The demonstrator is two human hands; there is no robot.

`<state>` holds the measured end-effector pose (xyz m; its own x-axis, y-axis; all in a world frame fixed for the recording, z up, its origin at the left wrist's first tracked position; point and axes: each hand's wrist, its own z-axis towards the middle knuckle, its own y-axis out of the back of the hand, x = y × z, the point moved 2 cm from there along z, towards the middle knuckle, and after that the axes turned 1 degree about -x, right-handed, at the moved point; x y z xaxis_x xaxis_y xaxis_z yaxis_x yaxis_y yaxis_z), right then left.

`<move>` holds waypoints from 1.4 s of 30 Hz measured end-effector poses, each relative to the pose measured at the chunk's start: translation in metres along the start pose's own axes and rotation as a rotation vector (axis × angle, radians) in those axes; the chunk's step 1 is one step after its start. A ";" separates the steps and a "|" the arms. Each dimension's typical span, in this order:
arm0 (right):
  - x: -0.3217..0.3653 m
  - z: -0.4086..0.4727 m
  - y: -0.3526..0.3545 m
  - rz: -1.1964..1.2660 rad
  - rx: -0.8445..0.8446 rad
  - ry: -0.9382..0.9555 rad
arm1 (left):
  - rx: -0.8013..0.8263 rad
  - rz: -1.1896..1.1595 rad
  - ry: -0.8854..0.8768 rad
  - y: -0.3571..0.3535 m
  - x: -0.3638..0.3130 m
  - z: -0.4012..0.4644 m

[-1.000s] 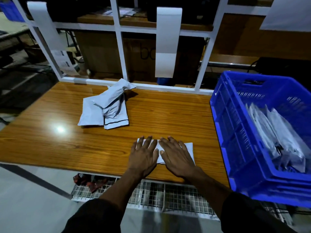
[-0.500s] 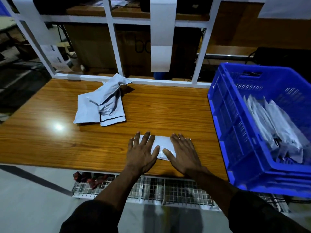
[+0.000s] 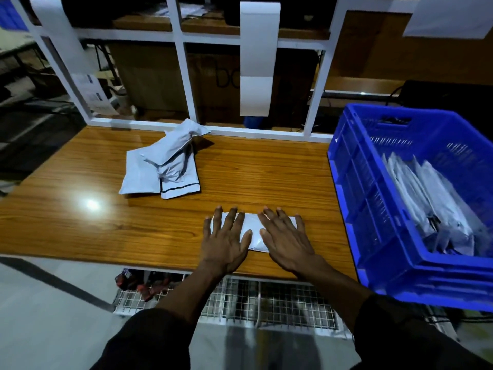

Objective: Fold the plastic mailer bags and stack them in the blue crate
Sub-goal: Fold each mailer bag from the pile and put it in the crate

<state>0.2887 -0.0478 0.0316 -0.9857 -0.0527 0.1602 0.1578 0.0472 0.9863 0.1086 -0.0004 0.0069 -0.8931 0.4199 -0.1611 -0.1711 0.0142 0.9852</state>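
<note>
Left of the blue crate (image 3: 354, 182), both hands, left hand (image 3: 225, 240) and right hand (image 3: 286, 240), press the mailer (image 3: 252, 228), fingers spread flat; it now looks narrower (another fold made), so nearly crate-ready.

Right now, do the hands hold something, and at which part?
Nothing is gripped. Left hand and right hand press flat on the folded mailer, one toward each end.

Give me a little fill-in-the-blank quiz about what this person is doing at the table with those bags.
1. Both hands, the left hand and the right hand, press flat on a folded ____ near the wooden table's front edge.
2. The crate holding finished bags is coloured ____.
3. The crate stands to the person's ____.
4. The pile of unfolded mailer bags lies ____ the hands, toward the white frame.

Missing words: mailer bag; blue; right; beyond
</note>
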 end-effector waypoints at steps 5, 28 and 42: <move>-0.003 0.003 -0.008 -0.037 0.013 -0.005 | -0.004 0.009 0.004 -0.002 0.000 0.000; -0.025 -0.003 0.016 -0.001 -0.131 0.316 | -0.205 0.057 -0.017 0.010 -0.002 -0.013; 0.014 -0.003 0.033 -0.416 -0.037 0.565 | -0.372 -0.162 0.022 0.012 0.003 -0.015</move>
<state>0.2807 -0.0502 0.0668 -0.7843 -0.5698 -0.2453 -0.2140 -0.1227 0.9691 0.0975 -0.0127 0.0173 -0.8502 0.4199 -0.3176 -0.4456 -0.2526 0.8588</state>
